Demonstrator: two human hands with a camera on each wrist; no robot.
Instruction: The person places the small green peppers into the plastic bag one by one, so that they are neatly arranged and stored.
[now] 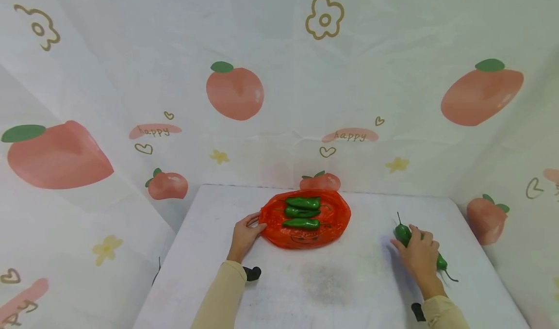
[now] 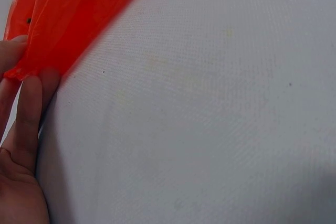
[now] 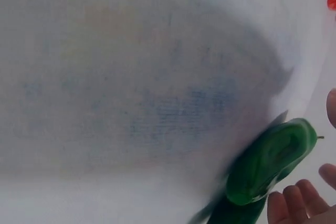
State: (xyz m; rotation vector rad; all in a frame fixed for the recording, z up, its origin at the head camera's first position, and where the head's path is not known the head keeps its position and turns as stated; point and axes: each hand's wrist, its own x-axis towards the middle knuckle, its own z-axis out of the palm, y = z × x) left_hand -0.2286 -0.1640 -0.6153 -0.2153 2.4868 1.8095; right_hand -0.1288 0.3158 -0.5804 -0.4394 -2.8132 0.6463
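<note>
At the far middle of the table lies a red plastic bag (image 1: pixel 336 222) with three green peppers (image 1: pixel 302 223) side by side on it. My left hand (image 1: pixel 244 236) pinches the bag's left edge between thumb and fingers; the left wrist view shows the gathered red plastic (image 2: pixel 68 24) there. On the right, my right hand (image 1: pixel 420 254) is over green peppers, one showing beyond the fingers (image 1: pixel 402 233) and another near the wrist (image 1: pixel 442 262). In the right wrist view its fingers are spread beside a glossy pepper (image 3: pixel 270 161), apart from it, with a second pepper partly hidden below.
The white table (image 1: pixel 279 290) ends at a white cloth backdrop (image 1: pixel 279 149) printed with fruit and flowers. Black straps (image 1: pixel 252 273) show by both wrists. A thin dark stem-like line (image 1: pixel 156 271) crosses the table's left edge.
</note>
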